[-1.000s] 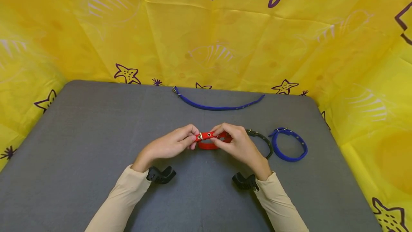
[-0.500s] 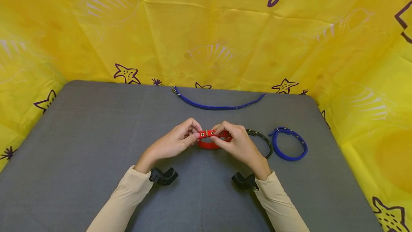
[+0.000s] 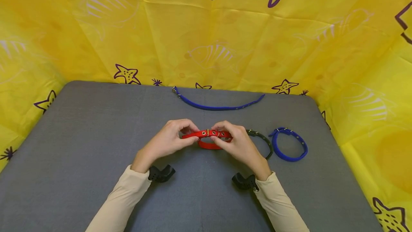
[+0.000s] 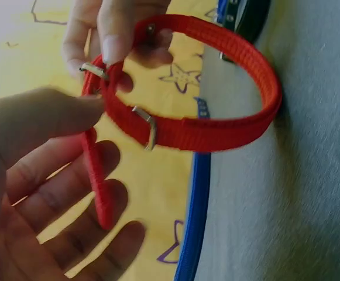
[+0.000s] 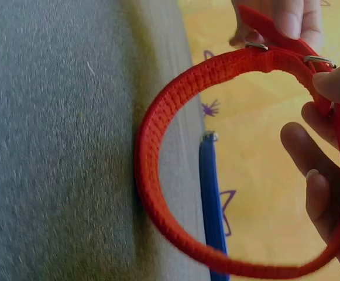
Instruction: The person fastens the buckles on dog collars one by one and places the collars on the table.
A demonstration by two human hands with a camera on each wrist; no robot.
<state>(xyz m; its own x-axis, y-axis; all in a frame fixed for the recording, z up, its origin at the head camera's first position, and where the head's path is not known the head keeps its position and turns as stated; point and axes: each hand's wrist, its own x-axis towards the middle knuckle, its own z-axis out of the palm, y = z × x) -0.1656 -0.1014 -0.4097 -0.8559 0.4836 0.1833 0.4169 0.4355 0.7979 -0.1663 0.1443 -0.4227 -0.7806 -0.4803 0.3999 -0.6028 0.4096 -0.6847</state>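
Red collar (image 3: 209, 146) looped between both hands at mid-table (image 3: 96, 124); contact below uncertain. Left hand (image 3: 167, 140) pinches its free end (image 4: 101, 205), thumb against fingers; right hand (image 3: 238, 142) pinches near the metal loop (image 4: 93, 71), presumably steadying it. Blue collar (image 3: 289, 159) lies rightward, perhaps leaving working room.

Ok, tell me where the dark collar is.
In the head view, the dark collar lies right of centre on the grey table, between the looped blue collar and the right hand, which hides part of it.
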